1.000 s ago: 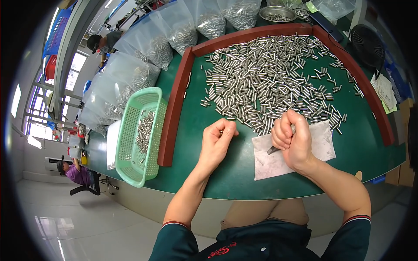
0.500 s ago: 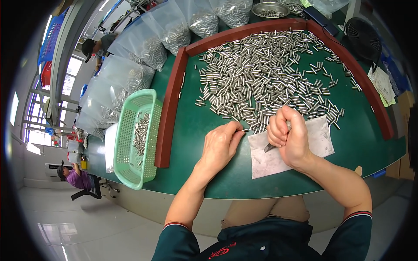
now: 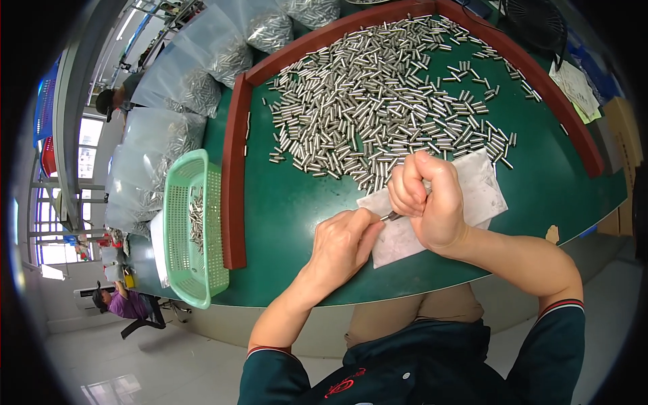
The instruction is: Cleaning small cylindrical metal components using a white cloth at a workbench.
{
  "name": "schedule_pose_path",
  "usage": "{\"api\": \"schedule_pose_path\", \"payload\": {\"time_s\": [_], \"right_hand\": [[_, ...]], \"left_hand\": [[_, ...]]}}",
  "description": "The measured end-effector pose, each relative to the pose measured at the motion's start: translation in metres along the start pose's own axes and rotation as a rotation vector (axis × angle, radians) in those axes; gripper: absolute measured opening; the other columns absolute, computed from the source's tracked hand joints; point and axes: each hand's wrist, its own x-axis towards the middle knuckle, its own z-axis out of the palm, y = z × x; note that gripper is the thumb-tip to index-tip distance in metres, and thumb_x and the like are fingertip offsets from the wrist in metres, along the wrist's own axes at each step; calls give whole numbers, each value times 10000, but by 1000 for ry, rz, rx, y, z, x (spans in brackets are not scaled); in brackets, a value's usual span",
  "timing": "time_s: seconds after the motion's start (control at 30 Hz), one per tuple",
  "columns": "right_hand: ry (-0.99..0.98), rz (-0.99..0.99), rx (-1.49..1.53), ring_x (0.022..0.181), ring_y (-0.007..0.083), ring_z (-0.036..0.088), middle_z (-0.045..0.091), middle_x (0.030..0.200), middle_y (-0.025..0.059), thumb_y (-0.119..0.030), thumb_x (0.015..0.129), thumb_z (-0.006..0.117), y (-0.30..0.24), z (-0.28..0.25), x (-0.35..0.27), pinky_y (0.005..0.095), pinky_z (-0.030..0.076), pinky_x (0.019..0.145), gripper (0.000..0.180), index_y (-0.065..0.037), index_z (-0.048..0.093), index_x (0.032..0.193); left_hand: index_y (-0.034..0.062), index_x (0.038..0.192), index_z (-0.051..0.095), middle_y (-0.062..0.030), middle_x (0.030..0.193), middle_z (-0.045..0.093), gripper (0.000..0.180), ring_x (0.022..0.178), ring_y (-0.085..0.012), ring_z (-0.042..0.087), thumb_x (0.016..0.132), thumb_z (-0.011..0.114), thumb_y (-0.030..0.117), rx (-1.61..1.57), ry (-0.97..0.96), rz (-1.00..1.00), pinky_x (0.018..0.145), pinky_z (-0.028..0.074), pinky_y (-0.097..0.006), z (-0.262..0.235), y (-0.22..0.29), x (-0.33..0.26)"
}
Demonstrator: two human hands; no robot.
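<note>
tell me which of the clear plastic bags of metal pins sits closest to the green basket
The clear bag just behind the green basket, at the table's left edge. Its lower end meets the basket's far rim, while the other bags lie further back along the red border.

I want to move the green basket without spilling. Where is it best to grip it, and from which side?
Likely by the rim of the green basket at its two short ends, coming from above. It is long and narrow with an out-turned rim, its mesh walls look thin, and loose metal pins lie inside, so it should stay level.
</note>
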Motion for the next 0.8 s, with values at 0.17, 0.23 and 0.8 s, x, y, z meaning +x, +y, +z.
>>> {"api": "schedule_pose_path", "payload": {"time_s": [0.17,0.23,0.8], "right_hand": [[-2,-21,-16,396,78,191,276,438,-8,-246,868,322,-1,0,0,235,183,389,374,-102,303,524],[8,-16,-18,396,77,192,279,438,-6,-244,866,324,0,0,0,234,182,387,372,-100,304,524],[-11,-55,-102,416,85,205,293,446,8,-229,859,325,3,3,-4,237,200,407,366,-88,299,523]], "left_hand": [[43,725,505,-97,564,519,119,512,-262,522,713,623,40,8,-29,-36,456,401,-347,-2,4,0],[43,726,508,-96,566,522,116,513,-261,523,714,623,40,6,-34,-38,458,402,-346,-1,4,1],[36,712,515,-102,561,512,113,508,-260,518,707,628,34,-22,-19,-63,458,400,-345,-1,4,0]]}}
